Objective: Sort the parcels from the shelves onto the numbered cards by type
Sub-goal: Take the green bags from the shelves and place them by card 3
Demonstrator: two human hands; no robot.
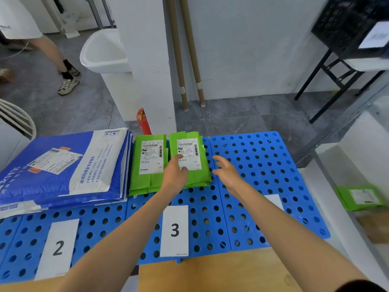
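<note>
On the blue perforated plastic board (261, 165) that covers the table, two flat green plastic-wrapped parcels with white shipping labels lie side by side at the far edge of the section marked by the white card numbered 3 (174, 230). The left hand (174, 175) rests flat on the near left corner of the right-hand green parcel (190, 159), fingers lightly curled and pressing down rather than pinching it, probably to square it against its neighbour, the left-hand green parcel (150, 163), which it nearly touches. The right hand (226, 169) hovers just beside the parcel's right edge, fingers spread and holding nothing, as if guarding that edge.

To the left, a stack of large blue-and-white plastic mailer envelopes (63, 167) sits in the section above the white card numbered 2 (57, 248), so like goes with like. A third white card (273, 201) lies under the right forearm; its number is hidden. The board section to the right holds no parcels.

One more green labelled parcel (361, 197) lies low at the right, apparently on a shelf behind a clear panel, though blur makes that uncertain. It looks like the same type, so it would belong with the pair at card 3.
</note>
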